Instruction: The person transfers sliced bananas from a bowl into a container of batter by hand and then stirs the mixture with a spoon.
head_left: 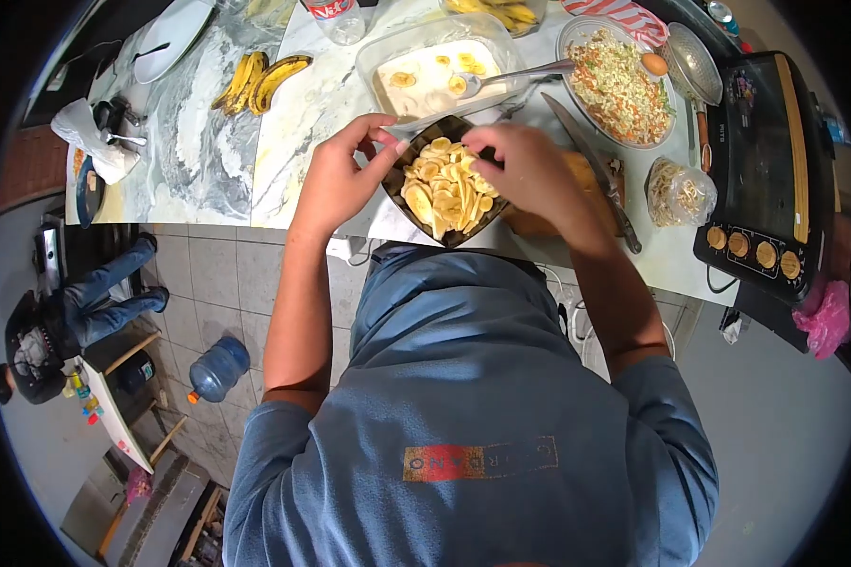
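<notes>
A dark square bowl [452, 236] full of sliced banana [447, 185] sits tilted at the counter's front edge. My left hand [348, 170] has its thumb and fingers closed at the bowl's upper left side, close to the corner of a clear plastic container. Over the bowl's right side hovers my right hand [525, 170], fingers curved and apart from the thumb, with nothing visible between them. Behind the bowl, the clear container [373, 59] holds a creamy white layer [421, 71] with a few banana slices on it. A metal spoon [525, 72] rests across that container.
To the right are a large knife [586, 156] on a wooden board [529, 223], a plate of shredded vegetables [619, 90] with an egg, a knotted bag [681, 192] and a toaster oven [752, 161]. Ripe bananas [260, 80] lie left. A person [66, 317] is at far left.
</notes>
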A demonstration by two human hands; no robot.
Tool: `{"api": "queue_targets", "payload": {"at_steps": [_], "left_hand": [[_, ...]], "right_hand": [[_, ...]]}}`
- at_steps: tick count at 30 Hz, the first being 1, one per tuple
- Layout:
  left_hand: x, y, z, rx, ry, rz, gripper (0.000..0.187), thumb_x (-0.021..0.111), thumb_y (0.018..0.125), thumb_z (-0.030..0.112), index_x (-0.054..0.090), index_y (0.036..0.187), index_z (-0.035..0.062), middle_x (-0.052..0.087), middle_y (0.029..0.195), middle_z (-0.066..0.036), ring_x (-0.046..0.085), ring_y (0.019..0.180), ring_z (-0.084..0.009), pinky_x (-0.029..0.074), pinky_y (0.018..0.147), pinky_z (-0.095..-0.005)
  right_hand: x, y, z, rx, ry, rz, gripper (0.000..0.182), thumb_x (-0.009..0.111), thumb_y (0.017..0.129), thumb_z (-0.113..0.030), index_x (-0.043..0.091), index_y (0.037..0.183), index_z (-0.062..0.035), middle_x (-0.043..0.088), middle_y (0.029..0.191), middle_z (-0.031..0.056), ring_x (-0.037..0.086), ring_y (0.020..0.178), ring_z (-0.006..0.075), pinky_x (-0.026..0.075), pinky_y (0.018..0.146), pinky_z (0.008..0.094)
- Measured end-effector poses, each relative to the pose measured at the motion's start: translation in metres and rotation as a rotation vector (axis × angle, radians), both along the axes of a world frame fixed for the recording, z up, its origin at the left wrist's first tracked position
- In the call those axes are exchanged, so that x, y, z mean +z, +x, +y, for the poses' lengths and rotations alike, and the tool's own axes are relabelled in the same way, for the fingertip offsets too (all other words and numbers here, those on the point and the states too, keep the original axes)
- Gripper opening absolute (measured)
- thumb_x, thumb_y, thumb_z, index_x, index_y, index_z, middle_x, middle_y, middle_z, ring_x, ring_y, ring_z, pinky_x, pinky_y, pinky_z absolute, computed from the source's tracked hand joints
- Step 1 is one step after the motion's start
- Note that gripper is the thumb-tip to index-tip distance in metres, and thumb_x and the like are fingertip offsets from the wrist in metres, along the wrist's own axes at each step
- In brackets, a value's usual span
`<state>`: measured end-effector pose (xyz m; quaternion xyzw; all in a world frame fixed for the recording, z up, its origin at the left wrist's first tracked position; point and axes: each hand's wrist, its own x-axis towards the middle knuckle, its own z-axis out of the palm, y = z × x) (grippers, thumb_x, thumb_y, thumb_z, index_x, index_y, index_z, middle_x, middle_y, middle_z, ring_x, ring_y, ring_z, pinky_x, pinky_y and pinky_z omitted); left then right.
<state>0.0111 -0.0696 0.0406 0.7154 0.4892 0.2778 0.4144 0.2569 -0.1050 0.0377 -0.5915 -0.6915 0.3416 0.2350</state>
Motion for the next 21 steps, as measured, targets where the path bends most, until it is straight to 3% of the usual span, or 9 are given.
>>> {"api": "queue_targets", "payload": {"at_steps": [2, 3, 6, 12, 21], "left_hand": [[0.000, 0.004, -0.001, -0.026, -0.029, 0.020, 0.031, 0.072, 0.086, 0.015, 0.064, 0.114, 0.0049, 0.066, 0.087, 0.000, 0.056, 0.075, -0.0065, 0.042, 0.061, -0.0229], [0.002, 0.007, -0.001, -0.046, -0.057, 0.042, 0.030, 0.072, 0.086, 0.015, 0.064, 0.114, 0.0049, 0.066, 0.087, 0.000, 0.055, 0.074, -0.0066, 0.042, 0.062, -0.0225], [0.006, 0.014, -0.003, -0.063, -0.069, 0.057, 0.030, 0.072, 0.086, 0.016, 0.064, 0.113, 0.0050, 0.066, 0.086, 0.000, 0.055, 0.074, -0.0065, 0.042, 0.063, -0.0225], [-0.001, 0.016, -0.001, -0.077, -0.065, 0.027, 0.029, 0.072, 0.086, 0.014, 0.063, 0.113, 0.0040, 0.065, 0.085, 0.000, 0.054, 0.073, -0.0069, 0.043, 0.065, -0.0229], [0.002, 0.011, -0.003, -0.045, -0.079, 0.015, 0.029, 0.071, 0.087, 0.014, 0.063, 0.112, 0.0026, 0.064, 0.084, 0.000, 0.053, 0.074, -0.0069, 0.043, 0.066, -0.0227]], "right_hand": [[-0.013, -0.001, -0.013, 0.126, 0.311, -0.309, 0.025, 0.069, 0.077, -0.014, 0.069, 0.101, -0.0105, 0.069, 0.090, 0.0079, 0.063, 0.090, 0.0262, 0.048, 0.083, 0.0387], [-0.015, -0.004, -0.017, 0.110, 0.304, -0.291, 0.025, 0.068, 0.076, -0.014, 0.070, 0.101, -0.0106, 0.067, 0.088, 0.0071, 0.059, 0.095, 0.0275, 0.044, 0.089, 0.0400], [-0.020, -0.010, -0.020, 0.106, 0.447, -0.331, 0.021, 0.066, 0.078, -0.014, 0.069, 0.097, -0.0078, 0.066, 0.082, 0.0061, 0.059, 0.091, 0.0273, 0.044, 0.087, 0.0391], [-0.028, -0.018, -0.024, 0.034, 0.413, -0.494, 0.012, 0.066, 0.079, -0.016, 0.066, 0.085, -0.0067, 0.065, 0.076, 0.0050, 0.057, 0.087, 0.0260, 0.044, 0.083, 0.0391], [-0.030, -0.018, -0.025, 0.035, 0.432, -0.466, 0.010, 0.065, 0.078, -0.017, 0.066, 0.082, -0.0076, 0.063, 0.078, 0.0042, 0.055, 0.090, 0.0257, 0.043, 0.082, 0.0411]]}}
